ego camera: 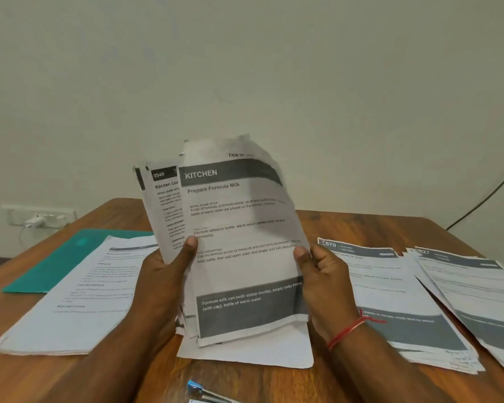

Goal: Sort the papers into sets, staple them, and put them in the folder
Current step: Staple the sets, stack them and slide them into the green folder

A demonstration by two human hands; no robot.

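Papers [245, 228]: upright fan, grey header bands

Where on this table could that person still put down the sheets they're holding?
Bare table shows behind the right stacks, at the near left corner below the left stack, and right of the stapler. The middle is crowded: the held papers hang over a loose sheet; the left stack overlaps the folder.

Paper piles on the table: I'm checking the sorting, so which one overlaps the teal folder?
The left pile of white printed sheets; its far corner covers the flat teal folder. Both dark-banded piles lie far right.
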